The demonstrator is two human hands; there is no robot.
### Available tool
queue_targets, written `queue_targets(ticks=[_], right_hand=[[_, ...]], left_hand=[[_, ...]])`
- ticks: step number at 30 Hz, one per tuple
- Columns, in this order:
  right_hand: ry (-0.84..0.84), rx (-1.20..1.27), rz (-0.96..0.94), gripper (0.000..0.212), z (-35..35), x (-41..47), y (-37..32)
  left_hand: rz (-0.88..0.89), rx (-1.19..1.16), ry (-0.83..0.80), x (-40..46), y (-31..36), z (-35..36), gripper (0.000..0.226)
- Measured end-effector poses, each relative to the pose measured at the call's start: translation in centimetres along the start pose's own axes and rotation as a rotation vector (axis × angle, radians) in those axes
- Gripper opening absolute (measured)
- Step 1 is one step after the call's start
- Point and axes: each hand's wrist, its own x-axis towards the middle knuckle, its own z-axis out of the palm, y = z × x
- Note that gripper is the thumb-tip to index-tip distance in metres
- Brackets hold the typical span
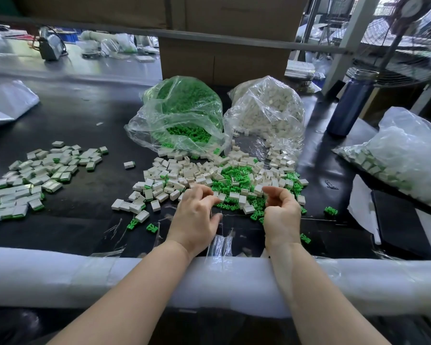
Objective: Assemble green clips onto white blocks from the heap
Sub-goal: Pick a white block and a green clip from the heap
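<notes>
Item: mixed heap (224, 178) of white blocks and green clips, centre of the dark surface (85, 115), fed by two open bags behind; left hand (197, 215) and right hand (281, 210) at its near edge, grips loosely curled, apparently empty, presumably poised for picking; finished pieces (40, 175) sorted left.

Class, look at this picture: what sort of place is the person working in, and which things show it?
Probably a factory assembly bench: bulk plastic bags of green clips and white blocks, a mixed heap in front of both hands, a pile of finished pieces at the left, and cardboard cartons behind.
</notes>
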Motion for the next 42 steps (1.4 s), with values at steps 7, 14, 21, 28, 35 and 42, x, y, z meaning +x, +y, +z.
queue_targets(ticks=[7, 14, 21, 28, 35, 42], right_hand=[[-0.184, 0.143, 0.019, 0.061, 0.5, 0.0, 0.2], [0.017, 0.001, -0.092, 0.057, 0.2, 0.0, -0.1], [-0.054, 0.210, 0.015, 0.051, 0.1, -0.1, -0.6], [-0.205, 0.700, 0.226, 0.042, -0.1, -0.4, -1.5], [-0.238, 0.801, 0.293, 0.037, -0.2, -0.4, -1.8], [-0.210, 0.707, 0.242, 0.038, -0.1, -0.5, -1.8]], left_hand=[[0.184, -0.001, -0.121, -0.1, 0.7, -0.2, 0.033], [0.234, 0.125, -0.374, 0.2, 0.6, 0.4, 0.050], [0.236, 0.111, -0.423, 0.4, 0.5, 0.7, 0.047], [0.299, 0.049, -0.293, -0.2, 0.9, 0.0, 0.039], [0.341, 0.045, -0.446, 0.0, 0.8, 0.3, 0.033], [0.314, 0.092, -0.400, -0.1, 0.8, 0.3, 0.035]])
